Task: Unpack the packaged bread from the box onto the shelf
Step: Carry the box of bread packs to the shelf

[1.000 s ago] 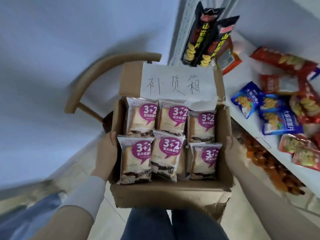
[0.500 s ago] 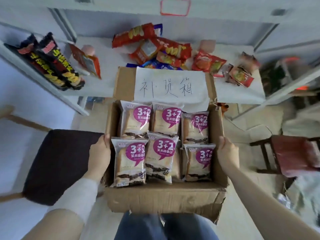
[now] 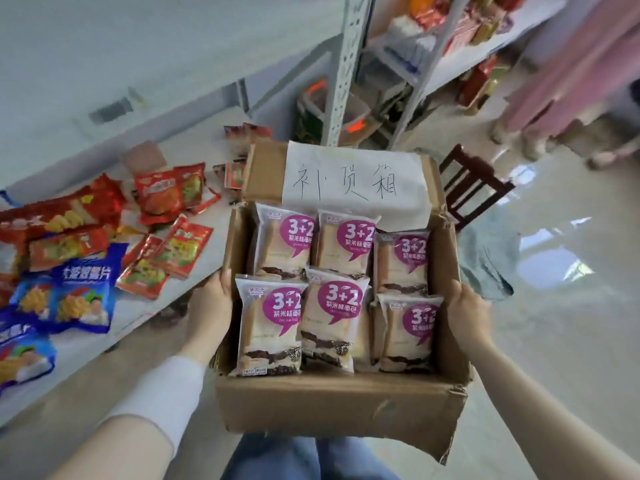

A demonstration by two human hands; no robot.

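Holding the box [image 3: 339, 403] level, left grip [image 3: 211, 306] and right grip [image 3: 467, 313] each clasp a side wall; best steer it toward the shelf [image 3: 207, 147] at ten o'clock.

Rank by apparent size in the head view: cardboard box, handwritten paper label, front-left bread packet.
1. cardboard box
2. handwritten paper label
3. front-left bread packet
The packet sits nearer the camera yet looks smaller than the label.

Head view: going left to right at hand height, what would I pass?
First blue chip bags → red snack packets → left hand → cardboard box of bread packs → right hand → shiny floor.
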